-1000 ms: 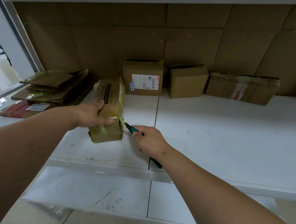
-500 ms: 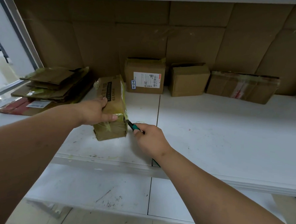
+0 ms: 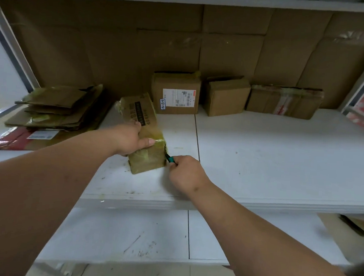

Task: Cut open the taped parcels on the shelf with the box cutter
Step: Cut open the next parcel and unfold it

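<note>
Two hands: working one brown tape-wrapped cardboard parcel [image 3: 144,136] on white shelf [image 3: 270,159]
Left hand [image 3: 128,141]: gripping parcel top
Right hand [image 3: 185,171]: clenching green-handled box cutter [image 3: 169,158], tip touching parcel's corner

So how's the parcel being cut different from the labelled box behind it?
The held parcel is wrapped in yellowish tape, lies lengthwise toward the camera, and is gripped by the left hand. The labelled box stands untouched against the back wall, showing a white shipping label. Both are brown cardboard.
</note>
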